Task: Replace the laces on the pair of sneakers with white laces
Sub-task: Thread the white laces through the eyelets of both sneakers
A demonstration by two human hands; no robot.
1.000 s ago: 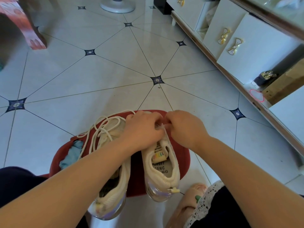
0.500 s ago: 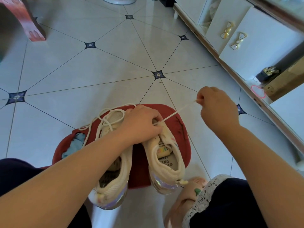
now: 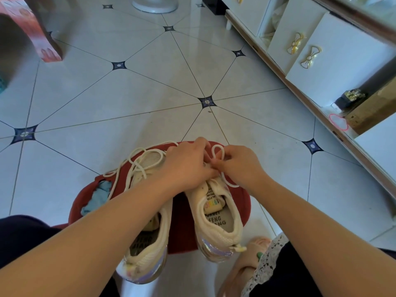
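Note:
Two cream sneakers stand heels toward me on a red stool (image 3: pixel 184 228). The left sneaker (image 3: pixel 147 249) has loose cream lace (image 3: pixel 132 166) piled over its toe. My left hand (image 3: pixel 186 166) lies curled over the front of the right sneaker (image 3: pixel 218 215) and holds it down. My right hand (image 3: pixel 237 163) pinches the right sneaker's lace (image 3: pixel 218 151), which stands up in a small loop between my hands and trails down the shoe's right side. The eyelets under my hands are hidden.
A blue cloth (image 3: pixel 96 198) lies on the stool's left part. White cabinet drawers with gold bow handles (image 3: pixel 310 56) run along the right. A red stool leg (image 3: pixel 42 39) stands far left, a fan base (image 3: pixel 154 5) at the top. My slippered foot (image 3: pixel 242 260) is below.
Half a second ago my right hand had pulled the lace out taut to the right; it has come back to the shoe, and the lace now slackens into a loop. My left hand stayed put.

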